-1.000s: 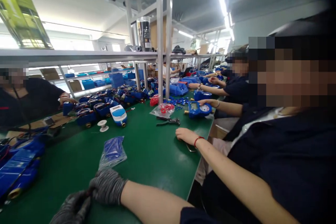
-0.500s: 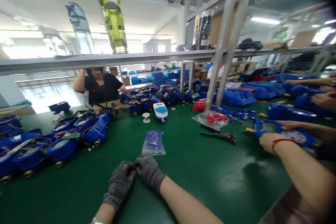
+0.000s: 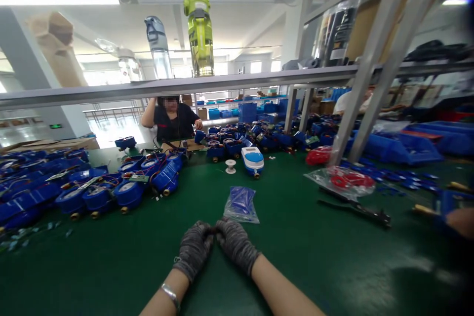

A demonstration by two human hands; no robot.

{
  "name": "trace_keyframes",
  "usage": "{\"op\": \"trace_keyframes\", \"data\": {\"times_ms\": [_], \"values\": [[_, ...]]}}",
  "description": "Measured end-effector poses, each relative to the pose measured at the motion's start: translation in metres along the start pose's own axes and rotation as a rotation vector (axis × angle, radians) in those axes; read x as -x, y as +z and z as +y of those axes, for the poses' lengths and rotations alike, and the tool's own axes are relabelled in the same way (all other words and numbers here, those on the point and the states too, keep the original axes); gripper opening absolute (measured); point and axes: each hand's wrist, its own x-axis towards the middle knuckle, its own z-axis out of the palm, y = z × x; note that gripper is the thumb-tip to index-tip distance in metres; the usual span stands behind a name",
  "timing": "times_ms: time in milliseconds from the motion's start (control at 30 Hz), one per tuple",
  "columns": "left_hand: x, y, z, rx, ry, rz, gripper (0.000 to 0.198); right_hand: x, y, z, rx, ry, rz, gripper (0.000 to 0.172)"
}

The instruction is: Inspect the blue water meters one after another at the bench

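Note:
My left hand, in a grey knitted glove, is closed low over the green table. Its fingertips meet those of my right hand, gloved the same way and closed as well. A small dark thing shows between the two pinches, too small to name. Just beyond my right hand lies a clear plastic bag with purple-blue contents. Farther back stand a white and blue meter with a brass fitting and a white spool.
Many blue meters with wires crowd the left and back. Right of centre lie a bag of red parts and a black plier-like tool. Metal posts hold a shelf. One person sits opposite; a co-worker's hand is at right.
My view has swung left, so the scene sits farther right and the co-worker's arms are mostly out of frame. My hands stay together in the same pinch.

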Motion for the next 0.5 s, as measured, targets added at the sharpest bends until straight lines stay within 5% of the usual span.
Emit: {"op": "trace_keyframes", "data": {"times_ms": [500], "values": [[-0.014,0.006,-0.035,0.029,-0.032,-0.213,0.041,0.001,-0.006,-0.002,0.156,-0.083,-0.019,0.035]]}}
